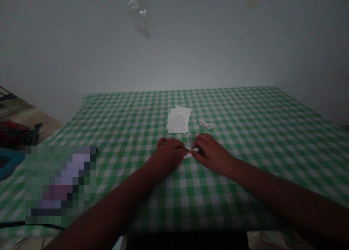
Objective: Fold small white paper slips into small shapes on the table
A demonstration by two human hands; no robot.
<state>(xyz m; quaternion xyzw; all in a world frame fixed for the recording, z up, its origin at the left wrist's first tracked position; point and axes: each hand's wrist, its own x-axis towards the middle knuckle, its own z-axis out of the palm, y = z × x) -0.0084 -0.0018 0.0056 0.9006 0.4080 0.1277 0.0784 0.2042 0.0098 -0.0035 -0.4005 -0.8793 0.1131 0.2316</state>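
Trailing in at the near left, one black cable (12, 224) lies on the checked cloth (259, 133), with one pixelated item (64, 182) just beyond. And here are two hands, left hand (171, 152) and right hand (212, 151), both pinching one small paper (187, 155) at mid-cloth! Farther on, one folded strip (206, 124) to the right; left of it, one pile of sheets (177, 122), too overlapped to count. Farthest, one wall (218, 42).

The light is dim, and a pixelated patch (60, 184) covers lower left.
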